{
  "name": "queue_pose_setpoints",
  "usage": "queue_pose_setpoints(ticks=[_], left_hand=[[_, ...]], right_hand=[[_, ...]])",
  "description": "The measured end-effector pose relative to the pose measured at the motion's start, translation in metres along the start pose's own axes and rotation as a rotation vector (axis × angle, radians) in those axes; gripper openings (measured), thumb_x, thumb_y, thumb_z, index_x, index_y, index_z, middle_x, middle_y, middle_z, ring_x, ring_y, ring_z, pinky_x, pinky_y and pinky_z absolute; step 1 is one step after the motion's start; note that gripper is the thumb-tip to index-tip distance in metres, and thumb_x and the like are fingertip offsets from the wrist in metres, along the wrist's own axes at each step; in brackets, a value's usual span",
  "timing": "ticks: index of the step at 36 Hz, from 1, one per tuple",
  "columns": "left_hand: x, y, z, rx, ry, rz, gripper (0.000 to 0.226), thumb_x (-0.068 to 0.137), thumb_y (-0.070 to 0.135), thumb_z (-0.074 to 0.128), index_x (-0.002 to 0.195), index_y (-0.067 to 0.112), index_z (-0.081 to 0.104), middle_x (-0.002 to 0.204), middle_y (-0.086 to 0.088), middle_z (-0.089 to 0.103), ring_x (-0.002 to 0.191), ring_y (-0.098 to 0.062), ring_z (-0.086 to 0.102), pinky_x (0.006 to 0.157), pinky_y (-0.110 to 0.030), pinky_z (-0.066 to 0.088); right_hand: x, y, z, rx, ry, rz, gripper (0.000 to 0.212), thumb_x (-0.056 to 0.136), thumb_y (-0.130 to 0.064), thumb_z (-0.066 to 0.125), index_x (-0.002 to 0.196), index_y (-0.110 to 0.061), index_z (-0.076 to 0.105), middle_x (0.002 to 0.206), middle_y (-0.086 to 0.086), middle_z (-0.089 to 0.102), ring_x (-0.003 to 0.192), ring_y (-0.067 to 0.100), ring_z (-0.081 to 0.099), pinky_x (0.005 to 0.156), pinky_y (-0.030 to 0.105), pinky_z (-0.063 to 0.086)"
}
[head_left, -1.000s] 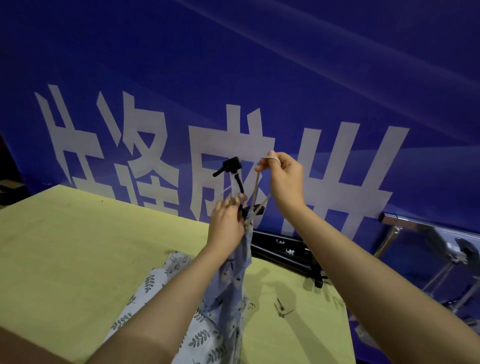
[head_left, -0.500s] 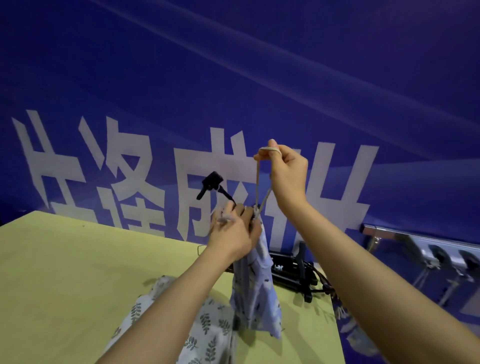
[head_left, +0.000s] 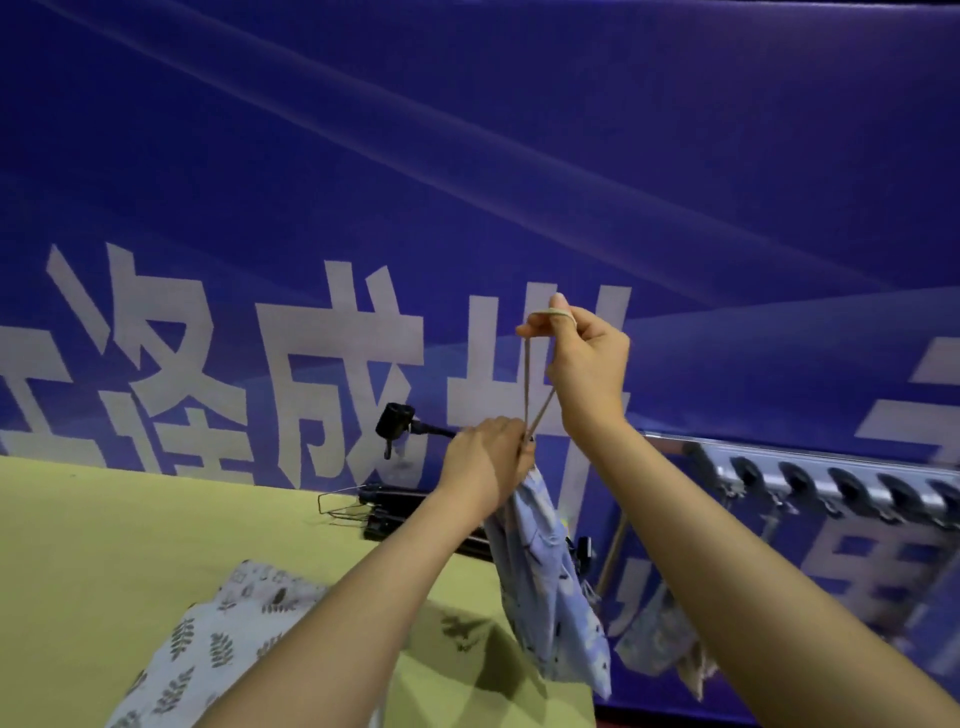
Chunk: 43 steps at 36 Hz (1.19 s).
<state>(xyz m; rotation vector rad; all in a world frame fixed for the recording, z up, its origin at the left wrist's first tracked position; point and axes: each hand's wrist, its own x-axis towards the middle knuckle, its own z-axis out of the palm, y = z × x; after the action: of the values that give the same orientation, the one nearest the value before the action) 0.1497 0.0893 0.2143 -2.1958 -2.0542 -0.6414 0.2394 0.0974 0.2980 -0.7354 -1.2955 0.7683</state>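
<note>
My left hand (head_left: 485, 460) grips the gathered top of a light blue patterned cloth (head_left: 550, 587), which hangs down past the table's right edge. My right hand (head_left: 582, 358), raised higher, pinches a beige rubber band (head_left: 535, 374) that loops over its fingertip. The band stretches down in a narrow V to the bunched cloth at my left fingers. Where the band meets the cloth is hidden by my left hand.
A yellow-green table (head_left: 104, 545) holds a white leaf-print cloth (head_left: 218, 639), wire hangers (head_left: 337, 506) and a black tripod-like device (head_left: 400, 423) at its far edge. A blue banner wall stands behind. A metal rack with hooks (head_left: 831, 486) is on the right.
The hands and blue cloth have shifted to the right, past the table's edge, with the band still stretched between them. The view has turned right, so the rack shows more.
</note>
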Motion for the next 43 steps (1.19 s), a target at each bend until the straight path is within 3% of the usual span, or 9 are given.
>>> queue_pose_setpoints(ticks=[12, 16, 21, 25, 27, 32, 38, 41, 43], left_hand=[[-0.019, 0.126, 0.046, 0.103, -0.203, -0.118, 0.040, 0.098, 0.035, 0.041, 0.124, 0.007, 0.050, 0.127, -0.009, 0.049, 0.118, -0.027, 0.051, 0.091, -0.039, 0.044], [-0.029, 0.161, 0.065, -0.082, -0.339, -0.173, 0.048, 0.086, 0.055, 0.055, 0.106, 0.012, 0.053, 0.113, -0.009, 0.053, 0.104, -0.029, 0.056, 0.080, -0.040, 0.046], [-0.044, 0.202, 0.094, -0.347, -0.406, -0.142, 0.049, 0.080, 0.051, 0.066, 0.099, 0.008, 0.054, 0.102, -0.014, 0.062, 0.094, -0.031, 0.060, 0.071, -0.034, 0.043], [-0.051, 0.225, 0.118, -0.401, -0.440, -0.145, 0.045, 0.080, 0.055, 0.063, 0.093, 0.013, 0.054, 0.090, -0.010, 0.063, 0.083, -0.029, 0.062, 0.068, -0.037, 0.048], [-0.054, 0.236, 0.130, -0.399, -0.424, -0.155, 0.040, 0.082, 0.052, 0.061, 0.086, 0.013, 0.055, 0.083, -0.008, 0.063, 0.083, -0.030, 0.063, 0.072, -0.039, 0.050], [-0.058, 0.262, 0.159, -0.570, -0.357, -0.214, 0.022, 0.089, 0.033, 0.061, 0.096, 0.012, 0.065, 0.098, -0.012, 0.071, 0.096, -0.029, 0.064, 0.079, -0.033, 0.049], [-0.045, 0.283, 0.179, -0.761, -0.389, -0.195, 0.018, 0.093, 0.012, 0.053, 0.104, 0.008, 0.067, 0.088, -0.005, 0.064, 0.081, -0.013, 0.055, 0.052, -0.017, 0.035], [-0.032, 0.290, 0.190, -0.788, -0.459, -0.178, 0.016, 0.091, 0.010, 0.052, 0.089, 0.014, 0.066, 0.083, -0.008, 0.067, 0.074, -0.014, 0.058, 0.062, -0.023, 0.042], [-0.022, 0.296, 0.198, -0.814, -0.500, -0.163, 0.016, 0.086, 0.008, 0.053, 0.082, 0.016, 0.066, 0.087, -0.014, 0.071, 0.080, -0.021, 0.063, 0.077, -0.032, 0.051]], right_hand=[[-0.015, -0.006, -0.129, -0.066, 0.017, 0.047, 0.033, 0.098, -0.023, 0.050, 0.083, -0.002, 0.071, 0.074, 0.005, 0.072, 0.044, -0.003, 0.053, 0.066, 0.024, 0.043], [-0.026, 0.008, -0.176, -0.107, -0.006, 0.098, 0.031, 0.097, -0.022, 0.051, 0.080, -0.005, 0.071, 0.074, 0.004, 0.072, 0.050, -0.004, 0.058, 0.070, 0.028, 0.051], [-0.043, 0.033, -0.236, -0.178, -0.028, 0.171, 0.032, 0.098, -0.018, 0.051, 0.072, -0.007, 0.066, 0.071, 0.009, 0.069, 0.043, -0.005, 0.053, 0.051, 0.006, 0.040], [-0.060, 0.060, -0.277, -0.217, -0.102, 0.266, 0.034, 0.097, -0.017, 0.051, 0.070, -0.004, 0.067, 0.073, 0.013, 0.071, 0.067, 0.002, 0.064, 0.069, 0.001, 0.042], [-0.070, 0.071, -0.296, -0.246, -0.144, 0.291, 0.036, 0.097, -0.015, 0.051, 0.064, -0.008, 0.064, 0.068, 0.013, 0.069, 0.064, 0.007, 0.064, 0.073, 0.004, 0.042], [-0.084, 0.095, -0.337, -0.328, -0.103, 0.346, 0.041, 0.096, -0.020, 0.053, 0.060, -0.001, 0.055, 0.053, 0.007, 0.052, 0.045, 0.006, 0.044, 0.052, 0.020, 0.039], [-0.079, 0.116, -0.368, -0.405, -0.029, 0.411, 0.037, 0.090, -0.022, 0.061, 0.066, 0.007, 0.059, 0.063, 0.022, 0.060, 0.058, 0.020, 0.056, 0.061, 0.036, 0.048], [-0.074, 0.124, -0.379, -0.441, 0.010, 0.434, 0.036, 0.089, -0.019, 0.063, 0.071, 0.012, 0.059, 0.063, 0.025, 0.058, 0.047, 0.007, 0.049, 0.052, 0.021, 0.044], [-0.069, 0.129, -0.386, -0.469, 0.036, 0.455, 0.032, 0.089, -0.015, 0.062, 0.071, 0.011, 0.059, 0.051, 0.009, 0.050, 0.038, 0.001, 0.042, 0.044, 0.011, 0.036]])
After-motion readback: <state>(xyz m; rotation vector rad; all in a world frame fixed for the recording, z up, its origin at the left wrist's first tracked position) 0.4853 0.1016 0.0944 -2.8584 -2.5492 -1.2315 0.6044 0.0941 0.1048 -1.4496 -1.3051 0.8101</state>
